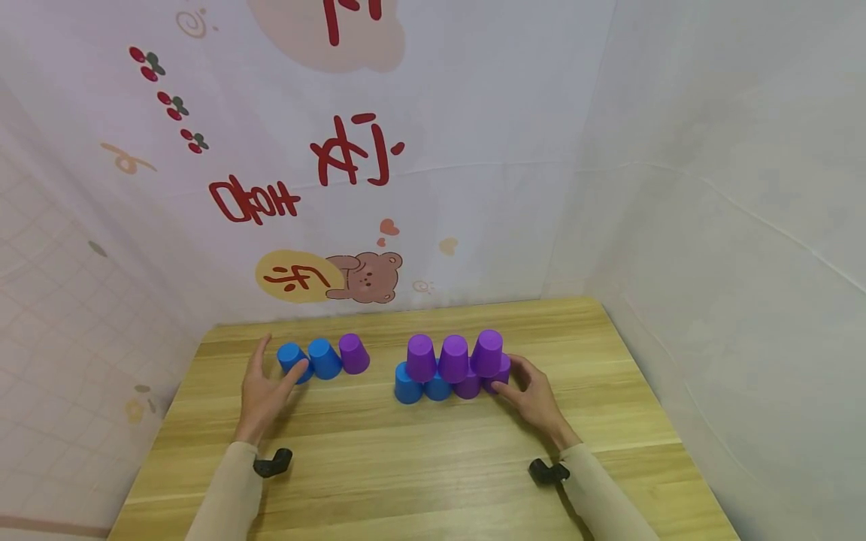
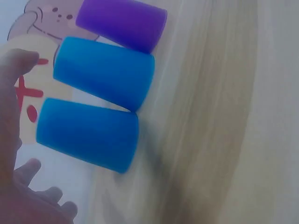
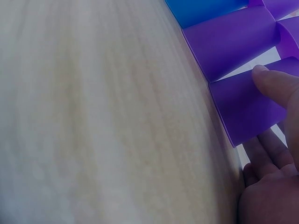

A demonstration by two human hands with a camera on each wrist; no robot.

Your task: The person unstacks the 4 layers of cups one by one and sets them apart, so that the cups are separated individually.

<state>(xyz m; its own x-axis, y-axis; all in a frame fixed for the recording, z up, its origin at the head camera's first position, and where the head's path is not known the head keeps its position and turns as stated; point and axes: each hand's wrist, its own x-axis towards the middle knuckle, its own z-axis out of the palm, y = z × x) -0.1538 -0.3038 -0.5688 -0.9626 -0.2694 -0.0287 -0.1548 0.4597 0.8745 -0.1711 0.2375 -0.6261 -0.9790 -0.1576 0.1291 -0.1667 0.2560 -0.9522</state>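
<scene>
On the left of the head view, two upside-down blue cups, the outer cup [image 1: 291, 356] and the inner cup [image 1: 325, 361], stand beside a purple cup [image 1: 354, 353]. My left hand [image 1: 265, 392] is spread around the outer blue cup; the left wrist view shows a gap between its fingers and that cup. To the right is a two-level stack: three purple cups, including this middle cup [image 1: 454, 357], sit upside down on a row of two blue and two purple cups. My right hand [image 1: 537, 397] holds the row's rightmost purple cup [image 3: 243, 105], thumb in front, other fingers behind.
The cups stand on a wooden table [image 1: 379, 466], toward its back edge. Behind it hangs a white printed cloth [image 1: 473, 150] with a bear, and pale cloth walls [image 1: 731, 225] close off the sides. A black band device [image 1: 274, 463] is on each wrist.
</scene>
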